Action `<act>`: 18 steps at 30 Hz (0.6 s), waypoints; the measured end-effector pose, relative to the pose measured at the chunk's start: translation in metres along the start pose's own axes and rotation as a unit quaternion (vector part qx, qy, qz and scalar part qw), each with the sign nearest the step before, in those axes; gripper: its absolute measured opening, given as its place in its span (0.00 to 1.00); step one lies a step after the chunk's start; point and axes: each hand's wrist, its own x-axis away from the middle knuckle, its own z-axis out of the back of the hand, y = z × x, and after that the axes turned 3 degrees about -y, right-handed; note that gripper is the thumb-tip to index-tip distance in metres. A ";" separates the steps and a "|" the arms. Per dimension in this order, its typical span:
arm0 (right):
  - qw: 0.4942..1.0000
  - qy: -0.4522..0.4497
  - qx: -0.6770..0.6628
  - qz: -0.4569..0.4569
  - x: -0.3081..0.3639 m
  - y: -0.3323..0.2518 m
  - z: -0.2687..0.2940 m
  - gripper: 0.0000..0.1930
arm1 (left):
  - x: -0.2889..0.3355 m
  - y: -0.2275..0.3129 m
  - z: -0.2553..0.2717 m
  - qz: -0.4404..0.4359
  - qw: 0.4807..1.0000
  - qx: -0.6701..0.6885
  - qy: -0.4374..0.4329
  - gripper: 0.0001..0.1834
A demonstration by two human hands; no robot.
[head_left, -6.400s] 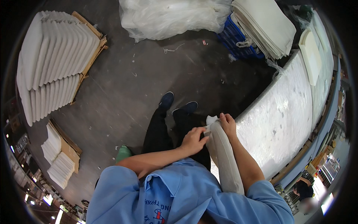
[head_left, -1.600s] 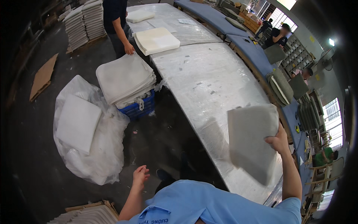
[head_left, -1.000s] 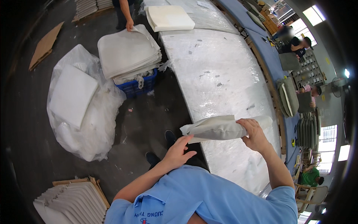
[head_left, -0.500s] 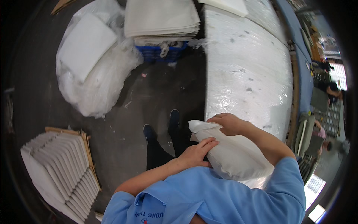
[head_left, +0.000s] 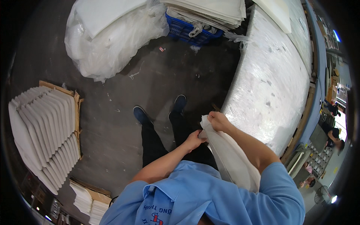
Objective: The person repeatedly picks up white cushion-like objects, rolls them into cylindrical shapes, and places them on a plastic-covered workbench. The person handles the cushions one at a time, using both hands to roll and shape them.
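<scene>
A white fabric-covered cushion (head_left: 237, 161) stands nearly on edge against my body, its narrow side turned up. At the cover's far end, my right hand (head_left: 219, 121) is closed on the edge of the fabric. My left hand (head_left: 195, 141) pinches the cover's edge a little nearer and to the left, its fingertips partly hidden by the cloth. Whatever lies inside the cover is out of sight. To the right of the cushion is a table-like surface wrapped in shiny clear plastic (head_left: 268, 86).
White padded pieces (head_left: 45, 131) stand in rows by a wooden pallet at left. Ahead are a large clear plastic bag (head_left: 116, 56) with a white foam sheet (head_left: 103, 15), and a blue crate (head_left: 180, 28) under stacked white sheets (head_left: 221, 9). People are at work far right.
The cushion has turned from lying broad side up to standing on edge. My left hand has gone from resting on it to pinching the cover's edge. The view has shifted.
</scene>
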 end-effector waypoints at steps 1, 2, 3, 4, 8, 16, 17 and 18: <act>0.999 0.038 -0.012 -0.009 -0.005 -0.001 -0.009 0.20 | -0.007 -0.004 0.001 0.019 0.998 0.053 -0.022 0.31; 0.999 0.040 0.003 -0.020 -0.011 0.000 -0.014 0.21 | -0.011 -0.010 0.001 0.037 0.988 0.149 -0.019 0.26; 0.998 0.043 0.018 -0.030 -0.017 0.000 -0.019 0.23 | -0.014 -0.016 0.000 0.055 0.968 0.244 -0.016 0.21; 0.998 0.045 0.028 -0.044 -0.021 0.004 -0.023 0.24 | -0.015 -0.021 -0.002 0.076 0.940 0.333 -0.015 0.16; 0.999 0.022 0.013 -0.042 -0.035 0.013 -0.027 0.25 | -0.022 -0.034 -0.011 0.010 0.877 0.481 0.000 0.07; 0.995 -0.020 0.096 -0.027 -0.022 -0.028 -0.008 0.26 | -0.044 -0.025 -0.037 -0.017 0.849 0.518 0.102 0.17; 0.995 -0.011 0.096 -0.013 -0.022 -0.029 -0.009 0.26 | -0.042 -0.021 -0.041 -0.043 0.842 0.529 0.093 0.19; 0.995 -0.002 0.098 0.001 -0.021 -0.029 -0.011 0.26 | -0.040 -0.017 -0.046 -0.069 0.834 0.540 0.084 0.21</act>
